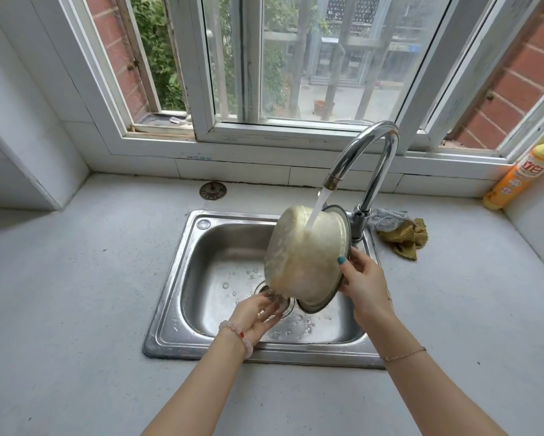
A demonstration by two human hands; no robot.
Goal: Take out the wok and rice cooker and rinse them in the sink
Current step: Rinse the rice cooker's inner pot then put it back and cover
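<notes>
A pale, stained metal rice cooker pot point(305, 262) is tipped on its side over the steel sink point(176, 278), its bottom turned toward me and its rim to the right. Water from the curved chrome faucet point(371, 152) runs onto its outer wall. My right hand point(363, 283) grips the rim at the pot's right side, thumb on the outer wall. My left hand point(256, 313) sits under the pot's lower left edge with relaxed fingers that touch it from below. No wok is in view.
A sink strainer plug point(212, 191) lies on the grey counter behind the sink. A steel scourer point(385, 220) and a yellow cloth point(406, 239) lie right of the faucet. An orange detergent bottle point(522, 174) leans in the far right corner. The window stands directly behind.
</notes>
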